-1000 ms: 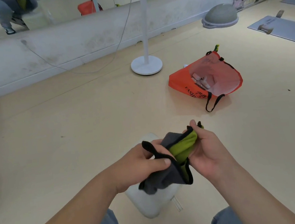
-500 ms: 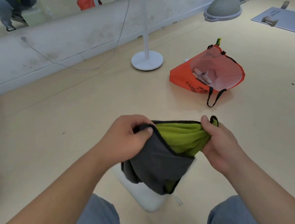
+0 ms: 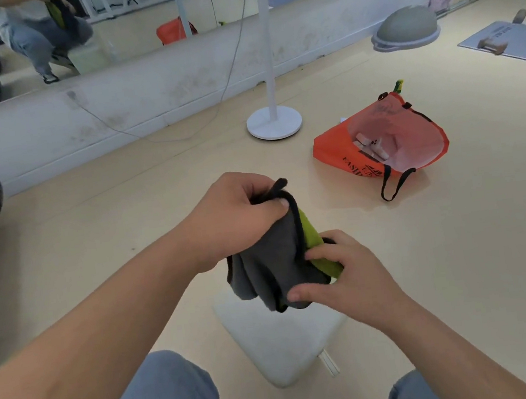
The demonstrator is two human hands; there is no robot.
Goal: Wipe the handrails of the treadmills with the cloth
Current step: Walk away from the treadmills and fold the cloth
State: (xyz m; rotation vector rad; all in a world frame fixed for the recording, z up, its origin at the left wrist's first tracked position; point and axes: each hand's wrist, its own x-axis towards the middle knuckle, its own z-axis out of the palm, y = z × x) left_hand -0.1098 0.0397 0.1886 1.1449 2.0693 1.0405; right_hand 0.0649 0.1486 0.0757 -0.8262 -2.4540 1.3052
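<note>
Both left hand [image 3: 234, 219] and right hand [image 3: 350, 274] pinch the cloth [image 3: 273, 264], its long axis running from 12 o'clock at left to 5 o'clock at right.

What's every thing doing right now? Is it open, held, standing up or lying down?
cloth, bunched up, held off the floor by both hands
left hand, grips the cloth's top edge
right hand, pinches the cloth's lower part
orange bag, lying on the floor, mouth open, small items inside
white stand, upright on its round base
gray dome, flat side down on the floor
</note>
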